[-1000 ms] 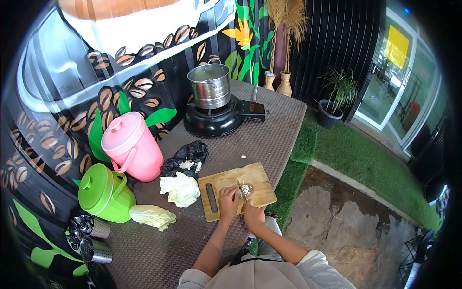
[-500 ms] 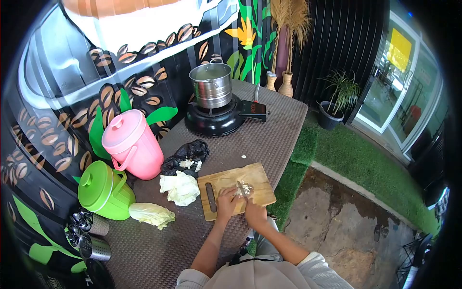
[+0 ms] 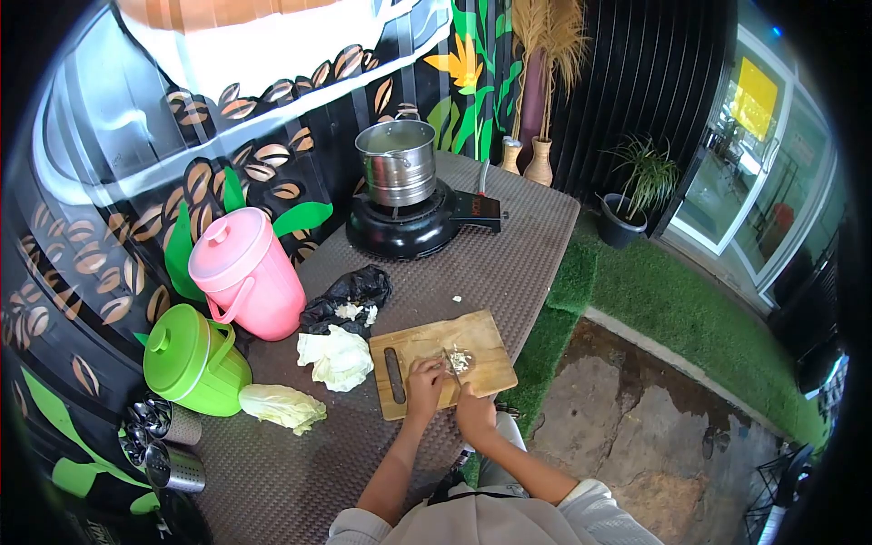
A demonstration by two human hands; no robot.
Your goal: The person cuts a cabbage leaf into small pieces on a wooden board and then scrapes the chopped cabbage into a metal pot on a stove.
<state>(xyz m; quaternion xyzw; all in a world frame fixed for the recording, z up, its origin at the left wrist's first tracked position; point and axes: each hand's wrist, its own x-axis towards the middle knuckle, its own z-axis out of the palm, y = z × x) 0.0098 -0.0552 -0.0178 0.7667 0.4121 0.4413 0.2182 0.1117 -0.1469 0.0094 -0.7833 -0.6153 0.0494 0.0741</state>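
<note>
On the wooden cutting board (image 3: 492,354) lies a small heap of pale chopped pieces (image 3: 460,360), perhaps garlic. My right hand (image 3: 475,413) is wrapped round the handle of a knife, whose blade is only faintly visible beside the heap. My left hand (image 3: 424,386) rests at the heap's left side with its fingers bent and pressed together. Whatever lies under those fingertips is hidden. To the left of the board sit a loose head of cabbage leaves (image 3: 334,358) and a piece of napa cabbage (image 3: 283,408).
A steel pot (image 3: 396,163) stands on a black portable stove (image 3: 404,232) at the far end. A crumpled black plastic bag (image 3: 361,289), pink jug (image 3: 259,277), green jug (image 3: 204,363) and steel cutlery holders (image 3: 178,467) line the left. The table's edge (image 3: 548,282) runs along the right.
My right hand has shifted slightly down and left, and the knife with it. My left hand stays beside the heap. The whole view has moved a little.
</note>
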